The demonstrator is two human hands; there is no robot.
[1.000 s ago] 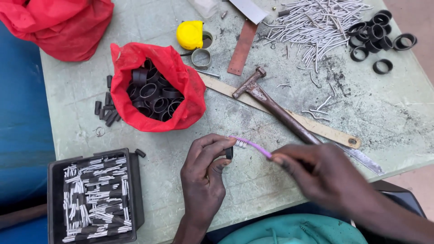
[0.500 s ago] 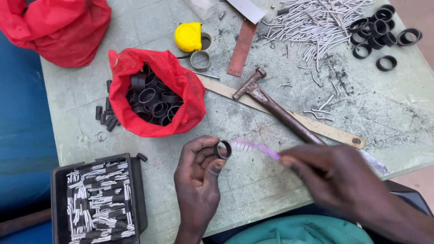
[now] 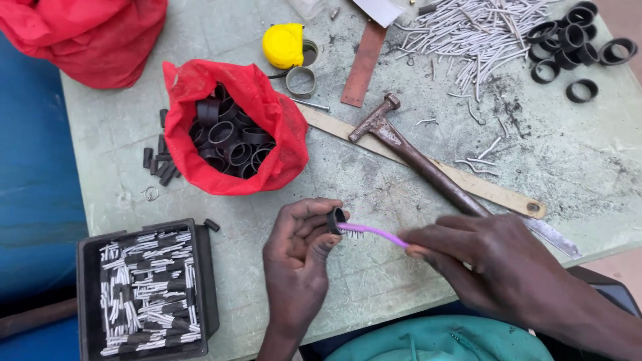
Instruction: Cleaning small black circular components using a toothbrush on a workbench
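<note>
Since half a second ago the left hand [image 3: 297, 257] has turned the black ring [image 3: 335, 218] edge-on, and the purple brush [image 3: 372, 232] now pokes into it. Left fingers pinch the ring above the tabletop [image 3: 575, 154]; right hand [image 3: 498, 264] is closed on the brush handle. Best kept steady, with short strokes, I'd judge. Red plastic bag [image 3: 267, 127] of rings lies behind, another red bag [image 3: 93, 37] top left, black tray [image 3: 144, 291] of pins lower left, yellow tape measure [image 3: 283, 45].
</note>
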